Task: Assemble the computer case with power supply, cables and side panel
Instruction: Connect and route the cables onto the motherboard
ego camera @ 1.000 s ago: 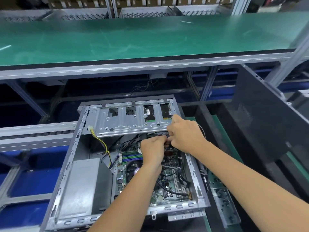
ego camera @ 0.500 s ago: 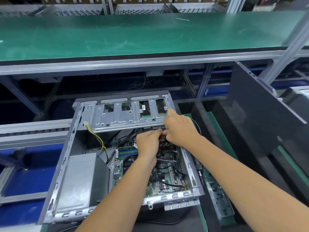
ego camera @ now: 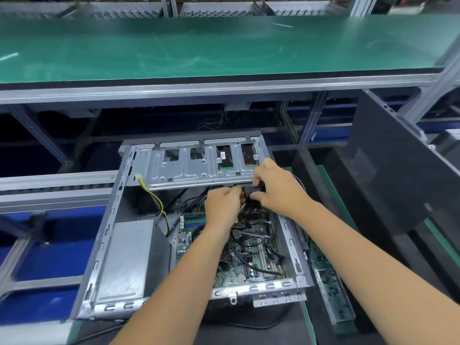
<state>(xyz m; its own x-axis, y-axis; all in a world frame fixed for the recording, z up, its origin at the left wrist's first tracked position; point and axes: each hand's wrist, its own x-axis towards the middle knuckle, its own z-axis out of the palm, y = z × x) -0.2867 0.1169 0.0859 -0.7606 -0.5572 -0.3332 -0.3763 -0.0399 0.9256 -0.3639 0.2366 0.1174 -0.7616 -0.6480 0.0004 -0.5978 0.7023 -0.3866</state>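
Right hand (ego camera: 278, 189) shifted; fingers pinch black connector (ego camera: 254, 189); left hand (ego camera: 222, 207) grips cables (ego camera: 245, 199).

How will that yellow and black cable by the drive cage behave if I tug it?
The yellow and black cable probably flexes easily, since it hangs in a loose curve. Its white plug dangles unconnected, so it would likely swing. It looks light.

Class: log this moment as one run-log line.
left hand: grips cables | right hand: pinches black connector | case: open
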